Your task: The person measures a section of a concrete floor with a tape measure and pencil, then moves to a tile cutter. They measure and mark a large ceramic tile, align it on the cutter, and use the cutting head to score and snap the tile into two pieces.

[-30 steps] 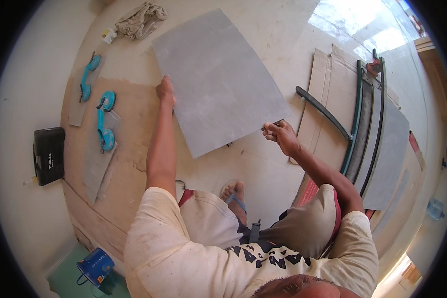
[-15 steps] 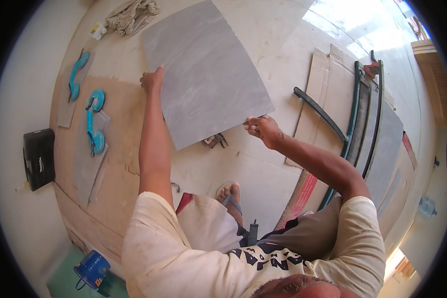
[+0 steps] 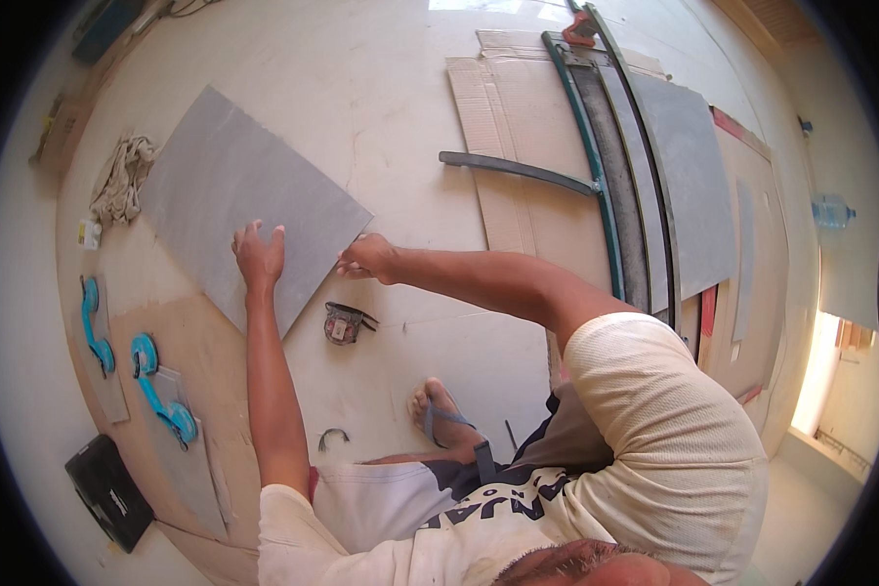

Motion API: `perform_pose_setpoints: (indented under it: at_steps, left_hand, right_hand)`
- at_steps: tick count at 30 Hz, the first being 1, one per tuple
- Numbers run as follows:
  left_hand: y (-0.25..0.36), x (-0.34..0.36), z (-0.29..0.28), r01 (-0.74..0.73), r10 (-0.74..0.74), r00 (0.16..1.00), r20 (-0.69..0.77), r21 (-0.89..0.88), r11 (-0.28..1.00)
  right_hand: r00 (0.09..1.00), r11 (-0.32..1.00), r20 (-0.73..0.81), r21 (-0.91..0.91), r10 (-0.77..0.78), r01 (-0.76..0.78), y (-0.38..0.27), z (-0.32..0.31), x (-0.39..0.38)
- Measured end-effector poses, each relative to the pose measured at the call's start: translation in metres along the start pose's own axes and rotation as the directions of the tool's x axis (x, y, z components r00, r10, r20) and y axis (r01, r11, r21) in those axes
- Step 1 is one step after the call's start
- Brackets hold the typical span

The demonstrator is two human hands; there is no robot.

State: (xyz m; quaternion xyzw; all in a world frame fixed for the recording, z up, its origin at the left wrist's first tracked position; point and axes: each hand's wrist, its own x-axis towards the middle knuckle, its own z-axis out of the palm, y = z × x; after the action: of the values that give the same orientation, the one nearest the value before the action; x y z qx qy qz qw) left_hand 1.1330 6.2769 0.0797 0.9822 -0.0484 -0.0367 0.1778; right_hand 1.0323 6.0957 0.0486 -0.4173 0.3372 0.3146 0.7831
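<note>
A grey rectangular tile (image 3: 215,186) lies at a slant over the floor, ahead of me and to the left. My left hand (image 3: 259,259) rests on its top face with the fingers apart. At the tile's near right edge, my right hand (image 3: 366,259) is closed around the rim, close to the corner. Just below that hand, a small dark and reddish thing like a tape measure (image 3: 342,324) sits on the floor. The underside of the tile is hidden.
On the right stands a long green tile cutter (image 3: 610,186) with a black handle (image 3: 518,168), over cardboard (image 3: 503,117). Turquoise suction lifters (image 3: 161,396) lie left on cut tiles. A black case (image 3: 109,493) and a crumpled cloth (image 3: 122,181) are farther left.
The tile has moved left and lower, and turned. My left hand has gone from its left edge onto its top face. My right hand still grips an edge. The tape-measure-like thing is now uncovered.
</note>
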Motion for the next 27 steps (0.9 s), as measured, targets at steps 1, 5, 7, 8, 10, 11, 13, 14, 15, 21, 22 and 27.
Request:
perform_pose_setpoints:
  at_steps: [1, 5, 7, 8, 10, 11, 13, 14, 15, 21, 22, 27]
  left_hand:
    - [-0.005, -0.003, -0.003, -0.01, 0.01, 1.0, -0.011, 0.012, 1.0]
    - [0.03, -0.003, 0.012, -0.121, 0.122, 0.992, 0.013, -0.047, 0.992]
    - [0.03, -0.003, 0.011, -0.142, 0.143, 0.99, 0.016, -0.036, 0.989]
    - [0.032, -0.003, 0.01, -0.156, 0.157, 0.987, 0.017, -0.033, 0.987]
    - [0.027, -0.003, 0.009, -0.133, 0.134, 0.991, 0.005, -0.045, 0.99]
    - [0.016, -0.004, 0.004, -0.11, 0.11, 0.994, -0.008, -0.04, 0.993]
    - [0.005, -0.001, -0.003, -0.118, 0.117, 0.993, -0.028, -0.034, 0.992]
    - [0.01, 0.0, -0.001, -0.139, 0.138, 0.99, -0.033, -0.046, 0.989]
    - [0.017, 0.001, 0.0, -0.138, 0.136, 0.99, -0.032, -0.076, 0.987]
    - [0.066, 0.0, 0.005, -0.17, 0.174, 0.985, -0.001, -0.221, 0.96]
    - [0.08, 0.0, 0.008, -0.195, 0.207, 0.978, 0.015, -0.274, 0.942]
    - [0.158, -0.025, 0.009, -0.286, 0.36, 0.925, 0.121, -0.401, 0.87]
  right_hand:
    - [1.0, 1.0, 0.013, -0.011, -0.003, 0.003, 0.004, 0.008, 0.01]
    - [0.881, 0.672, 0.301, -0.569, -0.366, 0.474, 0.051, -0.057, 0.106]
    - [0.867, 0.664, 0.302, -0.559, -0.395, 0.497, 0.053, -0.055, 0.116]
    - [0.867, 0.678, 0.286, -0.542, -0.408, 0.497, 0.052, -0.051, 0.115]
    - [0.893, 0.704, 0.286, -0.549, -0.347, 0.449, 0.038, -0.035, 0.094]
    - [0.906, 0.701, 0.305, -0.575, -0.294, 0.422, 0.028, -0.013, 0.072]
    - [0.916, 0.64, 0.335, -0.659, -0.221, 0.395, 0.001, 0.018, 0.022]
    - [0.936, 0.735, 0.299, -0.591, -0.184, 0.333, -0.01, 0.02, 0.002]
    - [0.963, 0.84, 0.232, -0.489, -0.136, 0.236, -0.021, 0.021, -0.014]
    - [0.945, 0.916, 0.225, -0.275, -0.236, 0.294, -0.07, -0.07, -0.124]
    - [0.948, 0.893, 0.181, -0.327, -0.262, 0.309, -0.077, -0.104, -0.144]
    - [0.771, 0.789, -0.226, -0.343, -0.596, 0.51, -0.089, -0.281, -0.289]
